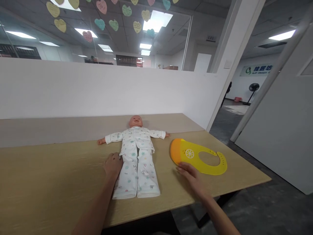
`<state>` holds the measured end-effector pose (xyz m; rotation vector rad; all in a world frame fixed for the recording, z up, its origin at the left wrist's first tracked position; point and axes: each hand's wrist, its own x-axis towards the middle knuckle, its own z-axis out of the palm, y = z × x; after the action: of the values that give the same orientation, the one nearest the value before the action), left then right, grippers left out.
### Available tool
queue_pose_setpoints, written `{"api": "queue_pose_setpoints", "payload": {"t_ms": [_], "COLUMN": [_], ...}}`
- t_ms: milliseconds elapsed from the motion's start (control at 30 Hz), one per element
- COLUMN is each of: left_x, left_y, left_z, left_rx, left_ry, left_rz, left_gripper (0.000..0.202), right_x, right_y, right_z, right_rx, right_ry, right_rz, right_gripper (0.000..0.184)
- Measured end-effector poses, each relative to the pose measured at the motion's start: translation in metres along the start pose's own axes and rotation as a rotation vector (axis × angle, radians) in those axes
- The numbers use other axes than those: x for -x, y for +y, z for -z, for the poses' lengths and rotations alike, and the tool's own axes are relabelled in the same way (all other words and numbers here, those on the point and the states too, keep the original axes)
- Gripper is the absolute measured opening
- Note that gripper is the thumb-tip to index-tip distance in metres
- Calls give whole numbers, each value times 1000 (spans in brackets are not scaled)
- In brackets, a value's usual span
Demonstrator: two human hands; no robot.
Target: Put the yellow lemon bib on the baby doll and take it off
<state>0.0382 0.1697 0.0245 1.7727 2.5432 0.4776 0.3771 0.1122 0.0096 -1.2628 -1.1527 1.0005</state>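
Baby doll: a baby doll [135, 153] in white patterned pajamas is lying on its back on a light wood table [49, 182].
Doll's axis: its long axis is running away from the person, head at the far side and feet nearest the person, arms stretching sideways.
Left hand: the left hand [113, 165] is half-closed against the doll's side, at the pajama waist and leg; whether it is gripping the cloth I cannot tell.
Right hand: the right hand [192, 179] is lying open, gripping nothing, with its fingers [182, 167] at the bib's lower edge.
Bib: a yellow-and-orange silicone bib [188, 153] is lying flat just beside the doll, on the doll's left.
Beyond the doll: a white partition wall [97, 88] is rising behind the table.
Right of the doll: a floor fan [253, 88] is standing well beyond the table, past a white door panel [276, 130].
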Motion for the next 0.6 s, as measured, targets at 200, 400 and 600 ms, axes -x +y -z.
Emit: {"api": "queue_pose_setpoints", "payload": {"t_ms": [200,400,600], "left_x": [0,1,-1], "left_y": [0,1,-1], "left_z": [-1,1,-3], "left_rx": [36,78,113], "left_ry": [4,-9,13], "left_rz": [-3,26,36], "left_gripper": [29,25,24], "right_x": [7,6,6], "right_y": [-5,-3,0], "right_z": [117,160,128], "right_rx": [-279,-517,-680], "right_ry": [592,697,509], "right_rz": [-62,-240,-324], "right_gripper": [37,14,23]}}
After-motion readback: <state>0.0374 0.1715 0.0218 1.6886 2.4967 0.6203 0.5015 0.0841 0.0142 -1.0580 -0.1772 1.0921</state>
